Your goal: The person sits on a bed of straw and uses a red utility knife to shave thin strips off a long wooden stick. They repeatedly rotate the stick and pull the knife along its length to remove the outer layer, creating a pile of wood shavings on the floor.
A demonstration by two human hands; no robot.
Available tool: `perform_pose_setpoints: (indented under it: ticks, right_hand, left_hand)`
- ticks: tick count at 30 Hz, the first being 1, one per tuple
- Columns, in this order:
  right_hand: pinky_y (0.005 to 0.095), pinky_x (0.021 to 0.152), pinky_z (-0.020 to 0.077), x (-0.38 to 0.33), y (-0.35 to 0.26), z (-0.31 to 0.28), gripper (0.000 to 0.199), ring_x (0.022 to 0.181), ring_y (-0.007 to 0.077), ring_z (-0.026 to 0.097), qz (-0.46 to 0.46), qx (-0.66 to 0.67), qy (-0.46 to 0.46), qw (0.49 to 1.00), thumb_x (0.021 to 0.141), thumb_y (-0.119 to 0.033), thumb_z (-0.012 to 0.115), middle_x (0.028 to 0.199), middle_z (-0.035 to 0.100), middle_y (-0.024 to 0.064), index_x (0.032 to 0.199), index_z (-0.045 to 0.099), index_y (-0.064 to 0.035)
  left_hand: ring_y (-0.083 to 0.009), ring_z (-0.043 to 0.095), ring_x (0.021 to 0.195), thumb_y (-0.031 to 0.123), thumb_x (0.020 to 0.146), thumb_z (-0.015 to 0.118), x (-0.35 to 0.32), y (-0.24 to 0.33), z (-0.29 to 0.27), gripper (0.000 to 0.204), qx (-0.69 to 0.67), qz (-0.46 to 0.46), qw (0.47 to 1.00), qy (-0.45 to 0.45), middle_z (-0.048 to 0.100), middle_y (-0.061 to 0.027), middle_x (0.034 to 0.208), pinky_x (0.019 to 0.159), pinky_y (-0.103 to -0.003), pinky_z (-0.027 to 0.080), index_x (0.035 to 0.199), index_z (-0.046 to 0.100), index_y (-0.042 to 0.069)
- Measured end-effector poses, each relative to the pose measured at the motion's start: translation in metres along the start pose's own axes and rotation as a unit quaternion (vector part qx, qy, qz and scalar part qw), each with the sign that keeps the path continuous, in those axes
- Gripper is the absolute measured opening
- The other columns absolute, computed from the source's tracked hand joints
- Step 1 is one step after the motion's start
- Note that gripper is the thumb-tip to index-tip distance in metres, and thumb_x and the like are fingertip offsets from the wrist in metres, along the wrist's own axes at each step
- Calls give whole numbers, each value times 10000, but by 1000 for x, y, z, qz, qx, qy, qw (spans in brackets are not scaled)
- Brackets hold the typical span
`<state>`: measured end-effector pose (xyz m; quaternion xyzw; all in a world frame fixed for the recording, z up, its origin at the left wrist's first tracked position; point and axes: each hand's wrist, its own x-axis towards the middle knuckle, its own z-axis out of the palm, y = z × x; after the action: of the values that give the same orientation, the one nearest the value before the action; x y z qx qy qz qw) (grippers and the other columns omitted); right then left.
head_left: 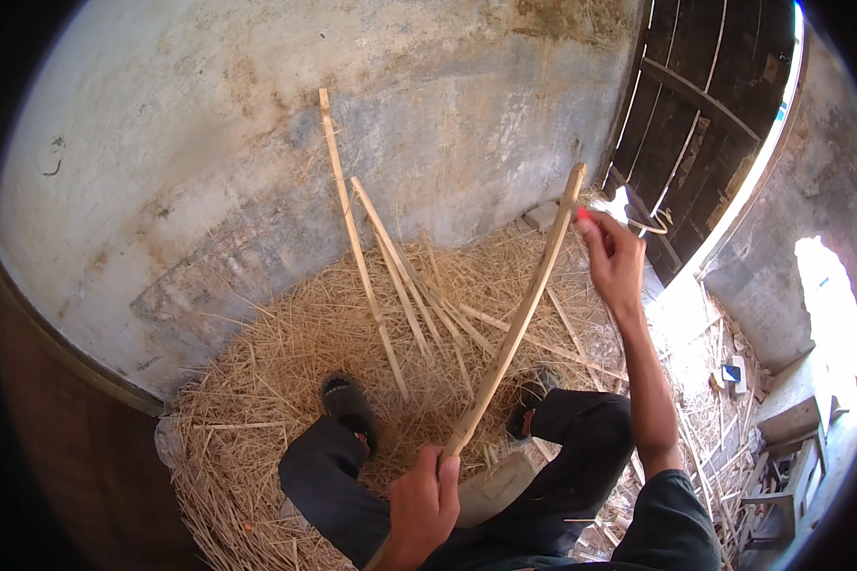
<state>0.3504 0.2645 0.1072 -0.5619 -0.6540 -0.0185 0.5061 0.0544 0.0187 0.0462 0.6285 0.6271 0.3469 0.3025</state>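
My left hand [424, 504] is closed around the lower part of a long, pale wooden strip [514, 333], which slants up and away to the right. Close by the strip's far end, my right hand [611, 252] is closed, thumb against fingers. A small red thing [583, 214] shows at its thumb tip; what it is I cannot make out. Just past the knuckles a thin, pale curved piece [649, 228] sticks out, and whether the hand grips it is unclear. My legs are bent on both sides of the strip, with a dark shoe [349, 407] on the straw-like shavings [267, 381].
Several pale strips [357, 247] lean against the stained wall [209, 143] or lie on the shavings. A dark plank door [695, 114] stands at the far right. Below it are a small blue-and-white object [731, 373] and a wooden stool-like frame [781, 495].
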Motion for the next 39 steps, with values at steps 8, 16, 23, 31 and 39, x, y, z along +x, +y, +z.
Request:
perform_pose_setpoints:
  ticks: [8,16,23,31,39]
  right_hand:
    - [285,592,437,-13,14,14,372,642,96,551,25,107,-75,991,1089,-367,661,812,730,13,1157,790,-25]
    - [338,531,536,-125,-81,3,261,626,198,700,-191,166,-194,948,919,-269,842,829,727,50,1090,778,-83]
    - [345,498,510,-132,-85,8,304,580,210,661,-228,150,-191,943,881,-307,869,777,666,6,1092,767,-113]
    - [334,466,484,-125,-90,3,334,538,186,629,-249,100,-181,946,860,-346,876,737,629,-5,1085,772,-122]
    - [322,484,501,-115,-87,1,308,541,184,647,-264,93,-177,943,853,-323,888,773,690,2,1063,790,-120]
  left_hand:
    - [-276,539,504,268,1135,536,6,-6,-5,304,-54,3,998,19,529,-128,601,527,-420,389,1047,634,-6]
    - [-378,654,613,274,1113,599,31,7,-16,287,-86,0,996,29,640,-179,716,574,-449,472,1062,643,-5]
    - [-68,438,572,313,1128,593,32,7,-8,332,-122,29,991,47,522,-3,650,528,-296,346,1105,662,-11]
    - [-213,551,567,306,1108,615,32,6,-9,309,-108,15,993,45,579,-96,679,543,-378,421,1066,655,3]
    - [-74,444,566,381,1131,575,27,7,-5,401,-132,6,990,56,510,-7,637,525,-313,360,1066,662,-4]
